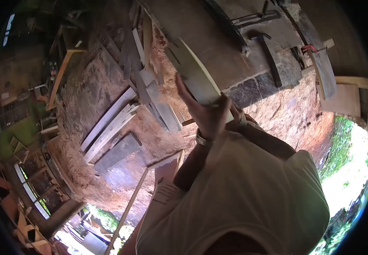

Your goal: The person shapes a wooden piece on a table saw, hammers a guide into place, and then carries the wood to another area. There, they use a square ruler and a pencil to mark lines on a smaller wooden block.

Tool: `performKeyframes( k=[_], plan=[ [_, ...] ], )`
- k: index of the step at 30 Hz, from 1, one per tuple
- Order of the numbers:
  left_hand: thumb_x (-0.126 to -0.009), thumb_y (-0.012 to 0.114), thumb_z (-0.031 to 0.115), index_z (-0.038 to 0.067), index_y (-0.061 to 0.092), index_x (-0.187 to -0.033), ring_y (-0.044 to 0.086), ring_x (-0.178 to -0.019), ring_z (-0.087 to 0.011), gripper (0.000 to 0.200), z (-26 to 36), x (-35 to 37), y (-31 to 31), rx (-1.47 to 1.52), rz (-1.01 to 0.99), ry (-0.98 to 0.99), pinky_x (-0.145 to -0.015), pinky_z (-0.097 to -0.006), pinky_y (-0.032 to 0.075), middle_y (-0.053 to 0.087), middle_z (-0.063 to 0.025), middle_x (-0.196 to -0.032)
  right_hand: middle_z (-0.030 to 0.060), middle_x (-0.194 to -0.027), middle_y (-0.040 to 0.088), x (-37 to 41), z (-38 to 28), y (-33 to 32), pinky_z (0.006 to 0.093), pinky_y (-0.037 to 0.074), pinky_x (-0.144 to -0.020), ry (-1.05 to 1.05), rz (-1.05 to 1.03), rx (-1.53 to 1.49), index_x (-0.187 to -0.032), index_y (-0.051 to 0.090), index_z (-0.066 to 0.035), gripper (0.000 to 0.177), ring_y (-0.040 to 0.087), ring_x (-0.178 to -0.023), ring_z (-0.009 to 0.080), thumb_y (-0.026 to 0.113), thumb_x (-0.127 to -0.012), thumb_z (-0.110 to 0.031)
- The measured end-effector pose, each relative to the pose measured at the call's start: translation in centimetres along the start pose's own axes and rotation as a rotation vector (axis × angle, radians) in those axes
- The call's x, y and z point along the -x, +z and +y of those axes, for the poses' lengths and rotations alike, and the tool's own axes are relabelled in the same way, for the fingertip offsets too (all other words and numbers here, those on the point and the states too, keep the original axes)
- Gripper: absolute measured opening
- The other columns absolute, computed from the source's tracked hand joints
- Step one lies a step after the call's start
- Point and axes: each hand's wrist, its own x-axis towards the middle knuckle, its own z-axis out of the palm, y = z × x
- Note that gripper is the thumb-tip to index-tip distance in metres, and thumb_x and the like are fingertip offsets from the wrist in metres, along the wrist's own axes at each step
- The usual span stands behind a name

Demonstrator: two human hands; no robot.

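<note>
A flat wooden board [192,74] with a pale long edge is held up in front of my body, tilted away from me. My left hand [203,117], with a band at the wrist, is closed around the board's near left side. Close beside it, my right hand [231,114] grips the board's near end along the pale edge. Part of its fingers is hidden behind the board and the left hand. The board's far end overlaps the edge of a workbench [218,55] in the view.
On the workbench lie a hammer [267,53] and dark bars. A red object [309,48] sits by a plank on the right. Several planks [109,127] and offcuts lie on the sawdust-covered ground at left. A thin wooden frame [128,206] stands near my left side.
</note>
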Motion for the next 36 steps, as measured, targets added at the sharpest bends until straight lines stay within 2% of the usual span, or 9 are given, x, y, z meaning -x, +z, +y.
performKeyframes(
  k=[4,7,8,13,15,24,27,31,36],
  plan=[
    [-0.067,0.083,0.013,0.007,0.022,-0.160,0.046,-0.135,-0.0380,0.111,0.6,-5.8,-0.6,0.129,0.002,-0.118,-0.109,-0.0525,0.046,0.039,-0.0218,-0.151,0.0344,-0.130,0.063,-1.6,-2.2,-2.2,0.0467,0.058,-0.098,0.055,0.126,-0.111,-0.139,0.051,0.014,0.081,0.068,-0.117,0.0454,0.087,-0.074,-0.016],
    [-0.074,0.079,0.008,0.002,0.042,-0.147,0.061,-0.118,-0.0322,0.082,1.9,-9.3,1.0,0.479,-0.089,-0.579,-0.093,-0.0446,0.056,0.057,-0.0172,-0.135,0.0316,-0.126,0.067,-1.9,-5.1,-8.2,0.0467,0.058,-0.097,0.023,0.231,-0.005,-0.137,0.055,0.012,0.078,0.069,-0.116,0.0439,0.085,-0.071,-0.016],
    [-0.078,0.076,0.009,-0.001,0.059,-0.129,0.068,-0.102,-0.0273,0.054,0.4,-10.6,1.6,0.530,-0.265,-0.647,-0.084,-0.0396,0.058,0.066,-0.0143,-0.118,0.0303,-0.125,0.068,-2.0,-5.7,-9.1,0.0464,0.058,-0.097,0.024,0.258,0.021,-0.136,0.056,0.011,0.076,0.070,-0.115,0.0432,0.084,-0.071,-0.015],
    [-0.083,0.074,0.019,0.002,0.068,-0.111,0.070,-0.091,-0.0239,0.033,-9.6,-10.6,11.7,0.586,-0.590,-0.884,-0.080,-0.0362,0.057,0.070,-0.0099,-0.102,0.0282,-0.119,0.070,-0.8,-3.7,-12.2,0.0459,0.060,-0.090,0.123,0.356,0.208,-0.133,0.059,0.009,0.070,0.074,-0.103,0.0413,0.079,-0.070,-0.010],
    [-0.088,0.072,0.027,0.005,0.069,-0.114,0.071,-0.093,-0.0223,0.034,-9.8,-9.8,15.6,0.459,-0.600,-0.964,-0.080,-0.0361,0.057,0.071,-0.0086,-0.105,0.0269,-0.116,0.071,0.0,-2.3,-12.8,0.0457,0.061,-0.086,0.222,0.338,0.262,-0.134,0.058,0.008,0.070,0.075,-0.097,0.0398,0.079,-0.071,-0.010],
    [-0.101,0.039,0.071,0.012,0.039,-0.156,0.054,-0.133,-0.0310,0.081,-8.2,-3.2,18.4,1.109,-0.673,-1.211,-0.111,-0.0472,0.045,0.053,-0.0121,-0.148,0.0224,-0.108,0.073,-3.3,2.7,-14.0,0.0449,0.064,-0.070,0.432,0.388,0.298,-0.137,0.056,0.002,0.069,0.076,-0.086,0.0383,0.080,-0.073,-0.012],
    [-0.103,0.036,0.069,0.012,0.030,-0.160,0.044,-0.142,-0.0304,0.080,-9.5,-1.8,19.6,0.963,-0.636,-1.030,-0.115,-0.0495,0.040,0.042,-0.0131,-0.157,0.0226,-0.119,0.068,-5.2,3.2,-13.7,0.0431,0.063,-0.072,0.450,0.364,0.346,-0.137,0.053,0.002,0.070,0.074,-0.096,0.0377,0.079,-0.075,-0.017],
    [-0.109,0.032,0.059,0.012,0.036,-0.155,0.057,-0.129,-0.0288,0.066,-12.0,-3.6,21.6,0.691,-0.627,-0.899,-0.106,-0.0455,0.051,0.053,-0.0128,-0.144,0.0225,-0.128,0.064,-7.5,4.2,-13.4,0.0437,0.063,-0.078,0.533,0.243,0.297,-0.150,0.045,-0.003,0.083,0.071,-0.105,0.0391,0.080,-0.077,-0.022],
    [-0.108,0.036,0.057,0.011,0.039,-0.153,0.060,-0.125,-0.0294,0.064,-14.1,-6.4,22.2,0.836,-0.595,-0.902,-0.107,-0.0473,0.051,0.056,-0.0123,-0.140,0.0170,-0.128,0.061,-8.1,4.5,-11.6,0.0434,0.063,-0.075,0.480,0.322,0.430,-0.154,0.048,-0.035,0.085,0.072,-0.099,0.0330,0.069,-0.077,-0.006]
  ],
)
